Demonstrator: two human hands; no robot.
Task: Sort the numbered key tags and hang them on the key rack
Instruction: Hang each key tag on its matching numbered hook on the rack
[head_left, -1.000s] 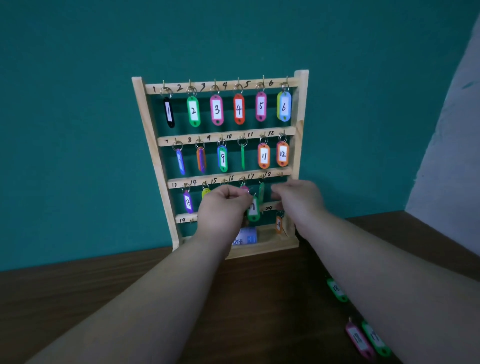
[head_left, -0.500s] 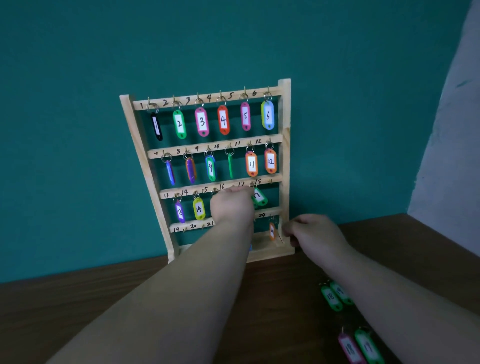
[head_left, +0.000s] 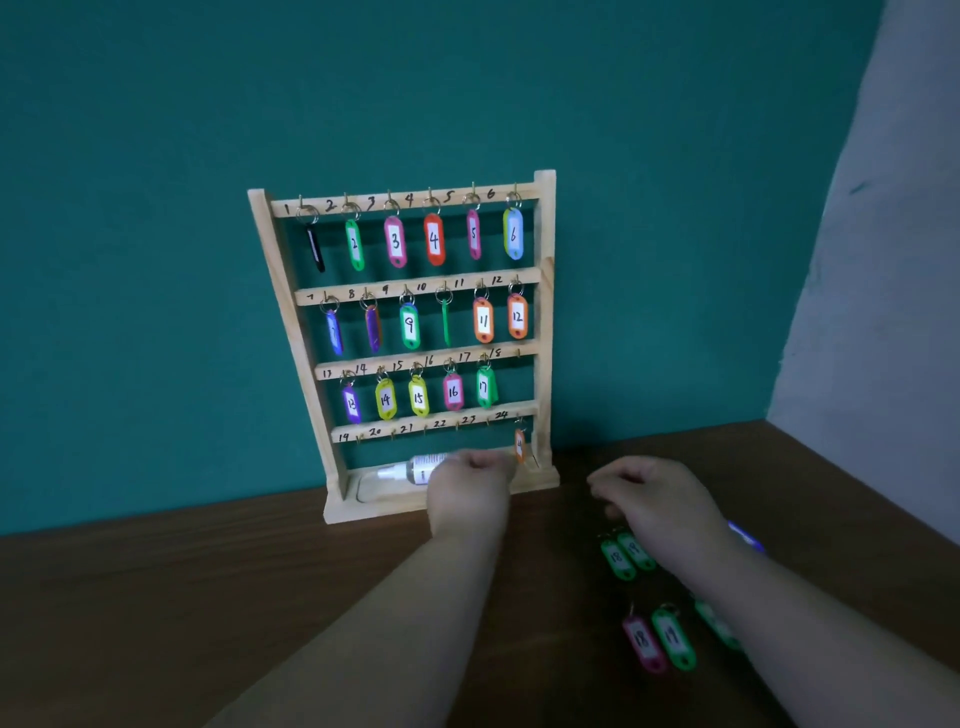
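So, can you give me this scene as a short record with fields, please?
rack: wooden key rack, on the table
hung tags: at 1 to 17, and 24
empty hooks: 18 to 23
loose: pink tag 18, green tag 19, others
left hand: near rack base, grip unclear
right hand: above the table, holding nothing

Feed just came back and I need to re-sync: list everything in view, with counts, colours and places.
table: one, dark brown
wall: teal
side wall: grey, right
key rack: one, pale wood, standing on table against wall
hung tags: eighteen, mixed colours; hooks 1 to 17, plus orange tag on hook 24
loose tags: at least six, mostly green, one pink, one blue; table, right of rack
spray bottle: one, clear, white top, lying in rack's base tray
left hand: fingers curled, blurred, before rack base
right hand: fingers loosely curled, over loose tags
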